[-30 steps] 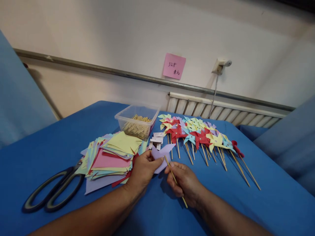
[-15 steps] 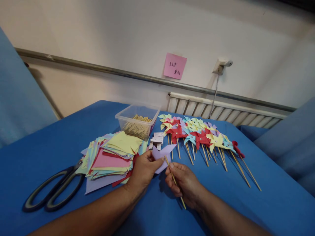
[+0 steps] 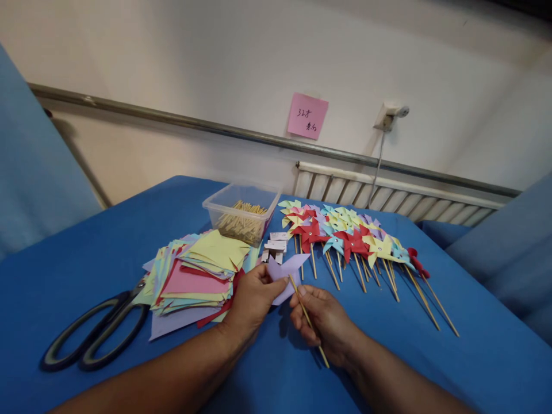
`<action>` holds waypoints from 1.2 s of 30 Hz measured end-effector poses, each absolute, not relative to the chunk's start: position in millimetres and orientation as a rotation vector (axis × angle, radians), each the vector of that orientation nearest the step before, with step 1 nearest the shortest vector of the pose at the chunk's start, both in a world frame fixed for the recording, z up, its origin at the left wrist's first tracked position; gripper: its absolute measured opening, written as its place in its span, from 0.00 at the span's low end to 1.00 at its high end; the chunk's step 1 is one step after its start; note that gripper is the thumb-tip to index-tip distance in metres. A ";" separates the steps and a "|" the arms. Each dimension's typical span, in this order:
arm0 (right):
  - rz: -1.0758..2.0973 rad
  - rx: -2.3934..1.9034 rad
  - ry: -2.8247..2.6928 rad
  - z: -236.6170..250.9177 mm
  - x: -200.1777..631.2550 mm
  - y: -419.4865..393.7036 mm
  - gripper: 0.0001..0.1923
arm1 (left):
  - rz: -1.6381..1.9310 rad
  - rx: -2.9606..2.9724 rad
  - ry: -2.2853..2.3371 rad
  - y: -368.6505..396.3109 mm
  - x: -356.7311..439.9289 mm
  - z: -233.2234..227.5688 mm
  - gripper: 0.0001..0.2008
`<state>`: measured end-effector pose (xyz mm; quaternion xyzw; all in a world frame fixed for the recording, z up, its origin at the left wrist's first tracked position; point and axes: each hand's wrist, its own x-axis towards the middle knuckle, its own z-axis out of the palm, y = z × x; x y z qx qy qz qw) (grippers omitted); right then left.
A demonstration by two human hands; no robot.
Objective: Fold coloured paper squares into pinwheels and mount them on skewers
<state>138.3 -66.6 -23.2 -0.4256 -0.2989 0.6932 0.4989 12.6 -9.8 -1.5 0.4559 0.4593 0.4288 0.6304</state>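
I see almost no change: left hand (image 3: 254,299) still pinches the lilac pinwheel paper (image 3: 285,273); right hand (image 3: 321,319) still grips the wooden stick (image 3: 307,316) against it.

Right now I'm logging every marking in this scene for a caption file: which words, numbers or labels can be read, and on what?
"32" followed by a handwritten character: top line of the pink sticky note on the wall.
Second line of that note: handwritten, too blurred to read.
Small white pieces by the clear plastic box: any print is too small to tell.
Nothing legible on the scissors.
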 end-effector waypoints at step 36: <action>1.675 -1.090 -0.649 -12.9 137.3 -67.6 0.20 | 0.973 1.068 1.072 -9.4 14.1 -3.4 0.14</action>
